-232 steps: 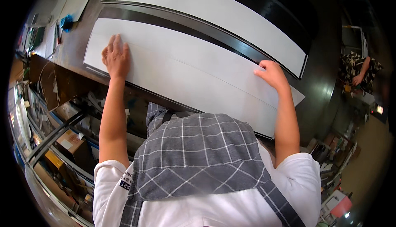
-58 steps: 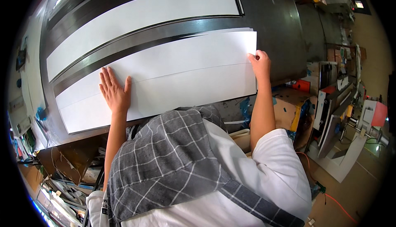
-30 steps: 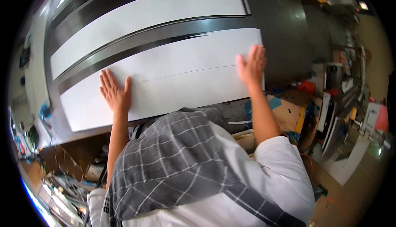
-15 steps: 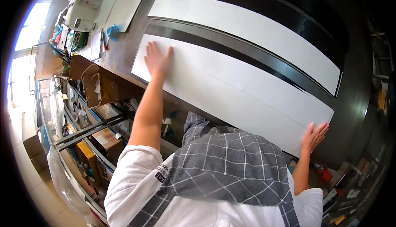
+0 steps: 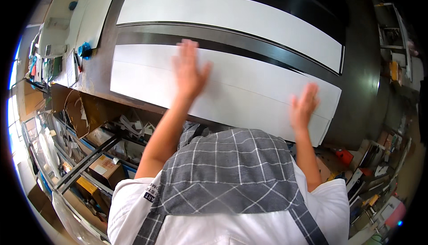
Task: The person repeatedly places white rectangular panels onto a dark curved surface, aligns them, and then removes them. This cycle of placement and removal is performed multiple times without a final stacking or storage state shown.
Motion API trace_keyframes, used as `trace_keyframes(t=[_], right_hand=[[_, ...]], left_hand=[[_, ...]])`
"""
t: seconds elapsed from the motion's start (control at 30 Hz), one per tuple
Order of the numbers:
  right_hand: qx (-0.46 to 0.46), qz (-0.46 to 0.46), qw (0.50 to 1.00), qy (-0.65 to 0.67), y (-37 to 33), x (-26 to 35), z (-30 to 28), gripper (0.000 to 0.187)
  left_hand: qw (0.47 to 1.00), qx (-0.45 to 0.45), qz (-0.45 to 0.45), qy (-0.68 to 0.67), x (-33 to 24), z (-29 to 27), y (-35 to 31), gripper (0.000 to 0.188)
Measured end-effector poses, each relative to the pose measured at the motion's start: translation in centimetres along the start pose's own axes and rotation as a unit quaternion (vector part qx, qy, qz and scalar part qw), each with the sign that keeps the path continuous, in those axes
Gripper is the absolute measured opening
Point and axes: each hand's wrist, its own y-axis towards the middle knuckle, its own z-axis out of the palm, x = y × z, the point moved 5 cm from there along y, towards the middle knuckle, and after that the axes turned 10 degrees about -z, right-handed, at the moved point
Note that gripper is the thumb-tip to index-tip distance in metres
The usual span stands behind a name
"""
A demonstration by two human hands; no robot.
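A long white sheet [image 5: 249, 93] with a lengthwise line along it lies on the dark worktable near me. My left hand [image 5: 191, 71] is over its left half, slightly smeared by motion, with the thumb apart from the fingers and nothing held. Over the sheet's right part is my right hand [image 5: 305, 104], also somewhat blurred, its fingers stretched out and bare. Whether either palm touches the surface I cannot tell. Farther back lies a second long white strip [image 5: 232, 20], parallel to the first, with a dark strip of table between them.
The dark worktable [image 5: 361, 84] extends right. At the left are a blue tape dispenser or roll [image 5: 84, 50], a red pen-like tool [image 5: 79, 63] and a pale board [image 5: 91, 18]. Below the left edge stand a rack with a cardboard box [image 5: 106, 168] and paper scraps [image 5: 133, 124].
Both hands have moved inward from the sheet's two ends, the right one also farther from me. My view has shifted, so the table sits more to the left.
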Motion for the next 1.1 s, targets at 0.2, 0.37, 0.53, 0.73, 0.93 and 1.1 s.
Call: trace_keyframes(t=[0.2, 0.37, 0.53, 0.73, 0.93, 1.1], right_hand=[[0.064, -0.089, 0.993, 0.037, 3.2, 9.7, 1.7, 0.075], [0.062, -0.04, 0.997, 0.006, 1.7, 6.4, 1.5, 0.078], [0.028, 0.06, 0.998, -0.021, -1.0, -2.1, -1.0, 0.078], [-0.111, 0.221, 0.967, 0.056, 1.8, -12.9, -5.4, 0.053], [-0.172, 0.288, 0.878, 0.343, 11.4, -18.7, -3.7, 0.033], [-0.123, 0.306, 0.884, 0.332, 14.4, -23.1, -1.1, 0.03]], left_hand=[[0.989, 0.129, 0.054, 0.036, -7.3, 3.5, -4.7, 0.085], [0.984, 0.079, -0.095, 0.129, 2.5, 1.2, -1.9, 0.088], [0.954, -0.003, -0.205, 0.218, 22.3, -2.3, 0.8, 0.073], [0.967, -0.173, -0.154, 0.108, 22.8, -4.5, 4.9, 0.057], [0.992, -0.029, 0.069, 0.103, 0.1, 0.8, 9.6, 0.062], [0.986, 0.076, 0.086, 0.118, -7.0, 3.9, 8.8, 0.08]])
